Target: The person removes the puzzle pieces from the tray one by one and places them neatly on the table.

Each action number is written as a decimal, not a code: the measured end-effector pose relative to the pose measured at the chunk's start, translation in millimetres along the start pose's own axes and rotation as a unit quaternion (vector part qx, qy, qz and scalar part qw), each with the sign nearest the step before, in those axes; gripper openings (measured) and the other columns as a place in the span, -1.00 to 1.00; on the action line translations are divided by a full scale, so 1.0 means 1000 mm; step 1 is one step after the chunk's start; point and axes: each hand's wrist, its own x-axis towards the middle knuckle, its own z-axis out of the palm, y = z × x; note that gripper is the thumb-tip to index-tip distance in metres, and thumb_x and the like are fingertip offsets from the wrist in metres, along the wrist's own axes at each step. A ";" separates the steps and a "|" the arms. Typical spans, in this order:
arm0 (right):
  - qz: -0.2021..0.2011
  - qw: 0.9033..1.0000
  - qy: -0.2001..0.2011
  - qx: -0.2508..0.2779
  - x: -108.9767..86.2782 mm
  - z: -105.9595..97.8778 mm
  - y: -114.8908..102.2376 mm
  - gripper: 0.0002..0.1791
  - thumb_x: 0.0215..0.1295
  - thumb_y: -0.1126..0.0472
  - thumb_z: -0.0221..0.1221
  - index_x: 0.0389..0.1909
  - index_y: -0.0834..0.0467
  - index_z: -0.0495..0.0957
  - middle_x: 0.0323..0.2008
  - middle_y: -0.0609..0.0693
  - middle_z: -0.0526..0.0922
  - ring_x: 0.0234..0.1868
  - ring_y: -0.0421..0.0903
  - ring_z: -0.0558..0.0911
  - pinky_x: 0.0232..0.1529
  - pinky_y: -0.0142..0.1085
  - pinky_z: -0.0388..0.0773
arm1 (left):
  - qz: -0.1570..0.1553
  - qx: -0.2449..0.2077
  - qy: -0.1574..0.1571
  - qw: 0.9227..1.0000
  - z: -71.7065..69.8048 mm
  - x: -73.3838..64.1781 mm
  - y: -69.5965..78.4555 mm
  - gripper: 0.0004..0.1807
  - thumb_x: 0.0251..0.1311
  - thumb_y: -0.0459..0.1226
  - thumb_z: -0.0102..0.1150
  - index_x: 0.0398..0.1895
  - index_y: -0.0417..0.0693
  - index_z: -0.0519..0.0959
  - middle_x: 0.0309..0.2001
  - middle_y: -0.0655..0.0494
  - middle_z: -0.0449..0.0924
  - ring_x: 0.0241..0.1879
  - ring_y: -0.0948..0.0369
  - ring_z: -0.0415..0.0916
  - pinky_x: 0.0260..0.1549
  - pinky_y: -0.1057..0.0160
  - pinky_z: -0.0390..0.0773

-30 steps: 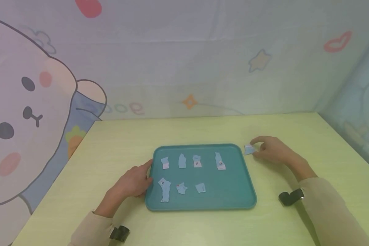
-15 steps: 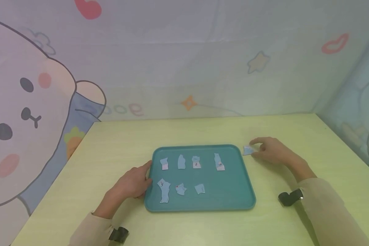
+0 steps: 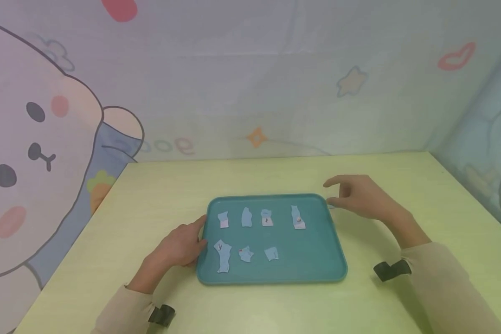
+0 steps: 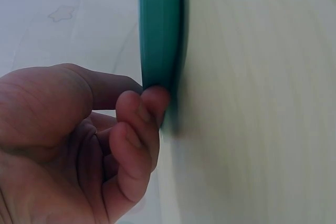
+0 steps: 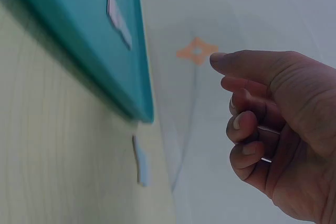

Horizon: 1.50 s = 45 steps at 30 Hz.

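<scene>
A teal tray [image 3: 309, 260] lies on the pale green table [image 3: 158, 195], with several torn light-blue paper scraps [image 3: 247, 217] in two rows on it. My left hand [image 3: 179, 248] holds the tray's left rim: the thumb lies along the rim and curled fingertips [image 4: 153, 100] press its side [image 4: 160, 30]. My right hand [image 3: 359, 197] hovers just beyond the tray's far right corner, fingers loosely curled and holding nothing. In the right wrist view a loose scrap [image 5: 140, 167] lies on the table beside the tray [image 5: 79, 40], apart from the right hand [image 5: 273, 129]. The head view hides that scrap behind the hand.
A wall cloth with a cartoon rabbit [image 3: 33, 153] rises behind and to the left of the table. Another printed panel [image 3: 484, 162] closes the right side. Bare table lies all around the tray. Black straps [image 3: 390, 270] sit on both wrists.
My right hand has let go of the scrap it pinched on the table and has risen, drifting left toward the tray's corner. The left hand and tray have stayed put.
</scene>
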 end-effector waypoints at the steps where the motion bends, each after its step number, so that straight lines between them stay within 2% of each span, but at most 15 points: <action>1: -0.005 1.000 -0.002 0.002 -0.001 0.000 -0.006 -0.57 0.35 0.15 0.40 0.20 0.15 0.66 -0.55 -0.09 0.56 -0.51 -0.14 0.48 -0.42 -0.26 0.46 | 0.000 0.000 0.000 1.000 0.000 0.000 0.000 -0.25 0.48 -0.37 0.00 0.66 -0.35 0.05 -0.70 0.10 0.45 -0.73 0.25 0.39 -0.59 0.29 0.39; 6: -0.027 1.000 0.000 0.000 -0.005 0.000 -0.028 -0.60 0.34 0.14 0.42 0.16 0.13 0.68 -0.56 -0.12 0.54 -0.52 -0.15 0.47 -0.44 -0.29 0.46 | 0.004 0.001 0.001 1.000 0.000 0.000 -0.001 -0.25 0.48 -0.36 0.00 0.66 -0.36 0.05 -0.69 0.09 0.46 -0.73 0.25 0.40 -0.58 0.28 0.40; 13: -0.042 0.999 0.003 -0.001 -0.009 0.003 -0.043 -0.66 0.32 0.19 0.43 0.09 0.09 0.72 -0.60 -0.13 0.50 -0.56 -0.16 0.46 -0.46 -0.30 0.45 | -0.001 -0.003 -0.002 1.000 -0.001 -0.001 -0.001 -0.25 0.48 -0.36 -0.01 0.67 -0.34 0.04 -0.70 0.09 0.46 -0.73 0.25 0.40 -0.58 0.29 0.39; 21: -0.045 0.997 -0.056 0.008 -0.009 0.017 -0.059 -0.65 0.32 0.18 0.41 0.09 0.16 0.72 -0.59 -0.17 0.46 -0.55 -0.20 0.44 -0.43 -0.33 0.43 | -0.001 -0.007 -0.004 1.000 -0.002 -0.002 -0.001 -0.25 0.48 -0.36 -0.01 0.66 -0.34 0.04 -0.70 0.10 0.46 -0.73 0.25 0.40 -0.58 0.29 0.38; 25: -0.062 0.996 -0.064 0.014 -0.010 0.025 -0.068 -0.65 0.31 0.11 0.44 0.05 0.16 0.74 -0.61 -0.18 0.43 -0.57 -0.24 0.39 -0.46 -0.35 0.37 | -0.004 -0.007 -0.007 1.000 -0.002 -0.002 0.000 -0.25 0.48 -0.35 -0.01 0.67 -0.33 0.03 -0.70 0.10 0.46 -0.73 0.25 0.39 -0.59 0.29 0.38; 38: -0.114 0.990 -0.082 0.011 -0.009 0.054 -0.082 -0.76 0.31 0.18 0.41 -0.05 0.17 0.76 -0.61 -0.21 0.43 -0.56 -0.31 0.36 -0.41 -0.37 0.40 | 0.001 -0.009 -0.004 1.000 0.000 -0.002 -0.001 -0.24 0.48 -0.37 -0.02 0.67 -0.34 0.01 -0.72 0.11 0.44 -0.74 0.26 0.35 -0.61 0.31 0.33; 45: -0.110 0.989 -0.103 0.004 -0.009 0.068 -0.087 -0.71 0.29 0.17 0.43 -0.02 0.17 0.77 -0.65 -0.21 0.43 -0.60 -0.32 0.33 -0.48 -0.41 0.32 | 0.000 -0.004 -0.002 1.000 0.000 -0.002 0.000 -0.24 0.49 -0.36 -0.01 0.67 -0.34 0.02 -0.71 0.09 0.46 -0.74 0.26 0.37 -0.61 0.30 0.35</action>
